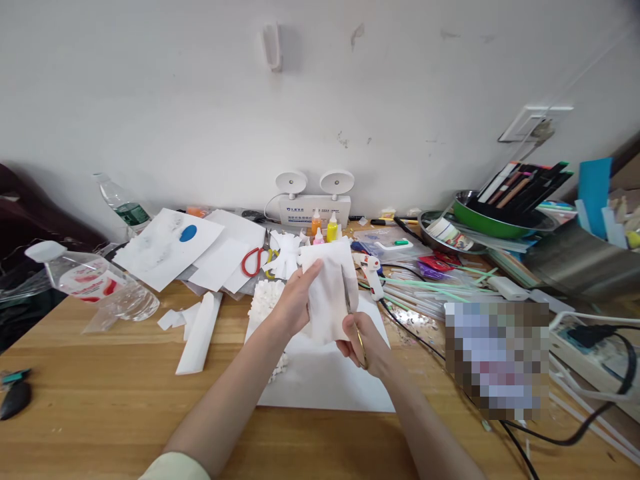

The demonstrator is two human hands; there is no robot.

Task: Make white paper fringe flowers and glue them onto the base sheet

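My left hand [295,303] grips a piece of white paper [325,293] by its left side, thumb lying across the front. In my right hand [373,343] is a pair of scissors with a yellow handle [361,345], its blades running up into the right part of the paper along a slit. Below both hands a white sheet [325,383] lies flat on the table. A cluster of small white pieces [264,303] rests on the sheet's left part, partly hidden by my left forearm.
Red-handled pliers [253,261] and a hot glue gun [371,275] lie behind the sheet. Small paint bottles [332,228] stand by the wall. A folded white paper strip [200,333] and a water bottle [100,283] are left; cables and a power strip [590,353] are right.
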